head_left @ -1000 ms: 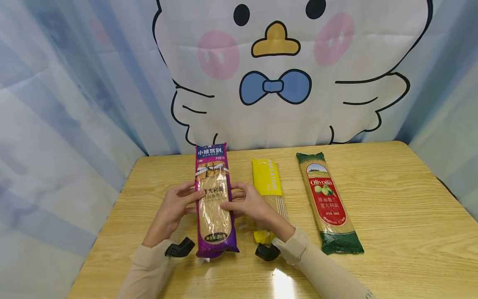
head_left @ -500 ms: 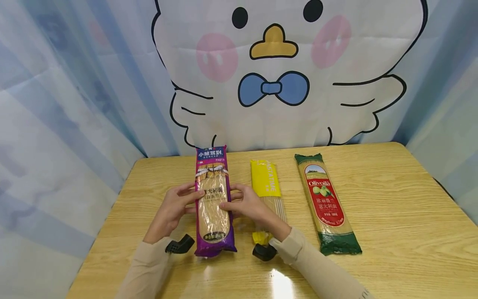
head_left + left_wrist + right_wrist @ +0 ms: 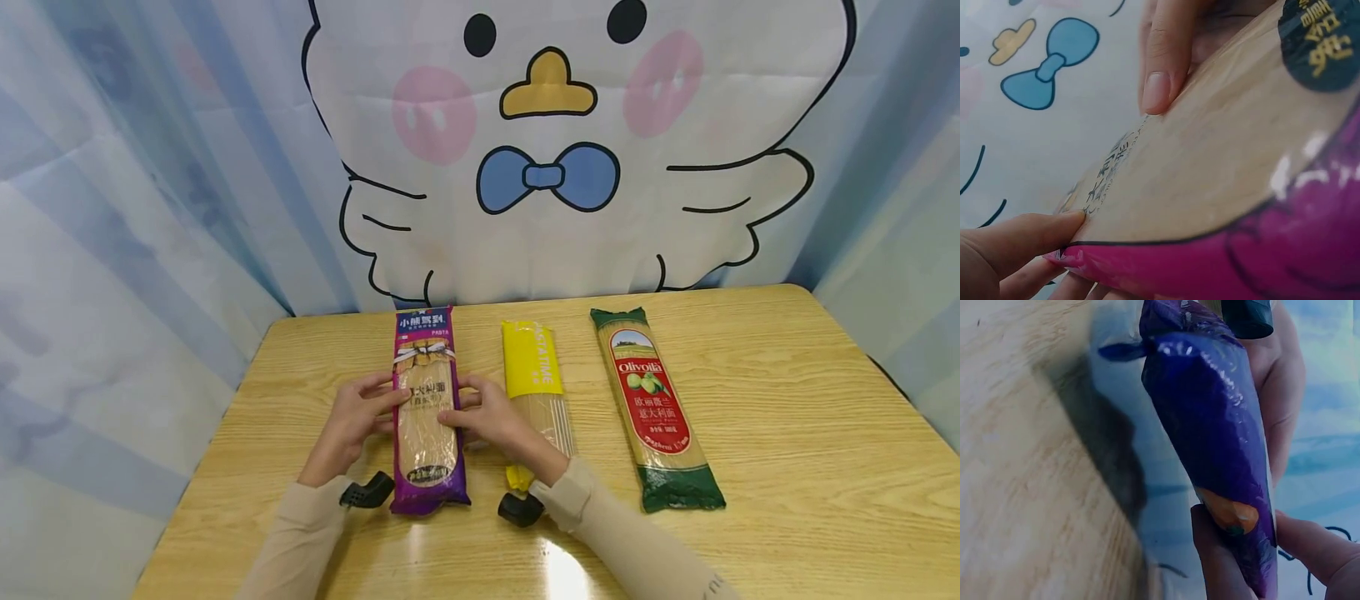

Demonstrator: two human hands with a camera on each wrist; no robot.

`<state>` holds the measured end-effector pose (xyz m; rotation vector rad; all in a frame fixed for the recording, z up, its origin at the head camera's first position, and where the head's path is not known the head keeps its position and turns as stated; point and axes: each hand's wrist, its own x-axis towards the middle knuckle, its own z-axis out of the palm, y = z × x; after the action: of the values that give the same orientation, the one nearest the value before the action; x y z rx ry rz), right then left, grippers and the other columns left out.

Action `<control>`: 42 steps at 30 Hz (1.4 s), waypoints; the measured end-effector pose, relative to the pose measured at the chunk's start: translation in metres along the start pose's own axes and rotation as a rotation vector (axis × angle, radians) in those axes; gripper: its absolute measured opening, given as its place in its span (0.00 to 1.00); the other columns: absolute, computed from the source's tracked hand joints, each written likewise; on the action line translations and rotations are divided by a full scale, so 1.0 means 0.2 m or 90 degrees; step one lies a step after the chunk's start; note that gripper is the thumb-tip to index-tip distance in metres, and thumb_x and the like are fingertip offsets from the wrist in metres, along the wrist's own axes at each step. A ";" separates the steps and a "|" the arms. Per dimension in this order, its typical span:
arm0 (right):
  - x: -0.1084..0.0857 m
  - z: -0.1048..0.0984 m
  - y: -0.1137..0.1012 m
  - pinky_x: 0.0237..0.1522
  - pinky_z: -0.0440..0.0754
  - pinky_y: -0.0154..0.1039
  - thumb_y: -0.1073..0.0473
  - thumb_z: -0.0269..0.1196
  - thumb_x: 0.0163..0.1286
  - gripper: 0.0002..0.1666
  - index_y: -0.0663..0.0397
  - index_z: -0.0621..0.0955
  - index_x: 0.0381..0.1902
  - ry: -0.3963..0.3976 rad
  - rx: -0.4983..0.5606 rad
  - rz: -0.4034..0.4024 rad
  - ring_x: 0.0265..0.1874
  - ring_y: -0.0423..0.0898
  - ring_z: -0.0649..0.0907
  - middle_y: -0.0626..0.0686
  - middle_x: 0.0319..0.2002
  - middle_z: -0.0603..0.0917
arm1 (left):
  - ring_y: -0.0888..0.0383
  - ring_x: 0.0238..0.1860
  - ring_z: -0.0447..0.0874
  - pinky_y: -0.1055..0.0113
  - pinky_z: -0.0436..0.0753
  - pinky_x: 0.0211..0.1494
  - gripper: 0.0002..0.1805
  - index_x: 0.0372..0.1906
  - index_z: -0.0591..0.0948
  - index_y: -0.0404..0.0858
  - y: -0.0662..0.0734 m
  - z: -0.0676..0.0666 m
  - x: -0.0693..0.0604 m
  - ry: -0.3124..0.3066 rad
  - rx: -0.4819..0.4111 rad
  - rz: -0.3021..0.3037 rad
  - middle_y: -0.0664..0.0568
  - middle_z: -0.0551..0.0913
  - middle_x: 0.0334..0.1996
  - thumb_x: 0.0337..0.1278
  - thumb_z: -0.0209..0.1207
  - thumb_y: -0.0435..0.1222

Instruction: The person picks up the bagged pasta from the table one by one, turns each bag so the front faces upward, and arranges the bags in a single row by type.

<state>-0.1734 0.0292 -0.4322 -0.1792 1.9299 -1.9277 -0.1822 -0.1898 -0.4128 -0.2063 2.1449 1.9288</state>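
Both hands hold a purple pasta packet (image 3: 427,417) with a clear window showing pale strands. My left hand (image 3: 356,421) grips its left edge, thumb on the front and fingers behind. On the right edge my right hand (image 3: 487,412) does the same, its thumb lower on the window. In the left wrist view the packet (image 3: 1222,162) fills much of the picture, a thumb at either edge. From the right wrist, the packet's purple side (image 3: 1210,425) is seen raised off the table, with finger and thumb on either side of it. The fingers behind it are partly hidden.
A yellow pasta packet (image 3: 534,367) lies just right of the right hand, partly under that forearm. Farther right lies a green-ended spaghetti packet (image 3: 660,408) with a red label. The wooden table (image 3: 810,417) backs onto a printed curtain (image 3: 570,250).
The purple packet's top end has come down and slightly nearer in the head view, with both hands keeping their grip. The other packets have stayed where they lie.
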 end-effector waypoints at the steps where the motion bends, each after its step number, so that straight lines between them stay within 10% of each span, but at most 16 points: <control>1: 0.00 0.00 0.00 0.36 0.89 0.47 0.64 0.68 0.66 0.32 0.66 0.69 0.64 0.002 -0.002 -0.001 0.34 0.51 0.88 0.66 0.47 0.85 | 0.59 0.35 0.88 0.64 0.88 0.36 0.29 0.67 0.72 0.30 0.00 0.00 0.00 0.002 0.002 -0.001 0.39 0.84 0.51 0.63 0.64 0.34; 42: -0.05 -0.04 -0.03 0.38 0.89 0.46 0.67 0.67 0.65 0.28 0.73 0.74 0.61 0.019 -0.048 0.053 0.37 0.51 0.87 0.65 0.45 0.83 | 0.57 0.38 0.87 0.64 0.87 0.41 0.26 0.63 0.74 0.27 -0.06 0.04 0.02 0.017 0.110 0.008 0.31 0.82 0.53 0.63 0.64 0.33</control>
<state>-0.1682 0.0392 -0.4247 -0.0909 1.9989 -1.8154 -0.1818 -0.1829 -0.4265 -0.1860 2.3196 1.7451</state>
